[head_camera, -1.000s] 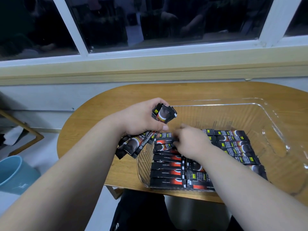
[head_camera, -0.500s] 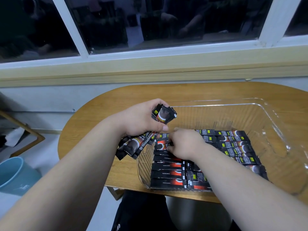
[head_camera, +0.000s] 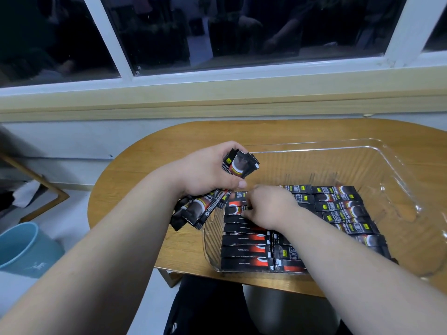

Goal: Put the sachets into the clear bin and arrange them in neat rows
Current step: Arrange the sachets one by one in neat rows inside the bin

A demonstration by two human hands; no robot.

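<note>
Black foil with a red flash: start at the near wall of the clear bin point(head_camera: 210, 240), with the laid sachets point(head_camera: 246, 250) flat on its floor, edge to edge in a row running away from the body, and more rows alongside to the right. Judged as the step in hand: setting one more sachet at the far end of the leftmost row.

Next out, inside the bin, find the right grip point(head_camera: 268, 206), fingers bent down onto the last sachet of that row. Cannot tell whether pinching or only pressing, with the fingertips tucked under the knuckles.

To do it well:
- Square the long edge against its neighbour.
- Match both ends to the row.
- Press flat before letting go.
- Lift the forearm clear of the middle rows rather than dragging across them.

Just beyond, over the bin's left corner, note the left grip point(head_camera: 205, 170) curled tight round a held bundle point(head_camera: 238, 164) of sachets, ends fanning out above and below the fist. Feed from it one at a time.

Hidden or unclear:
- much of the middle rows, under the right forearm
- the number in the bundle
- the print, too small to read

Farthest, bare wooden tabletop point(head_camera: 150, 170).
</note>
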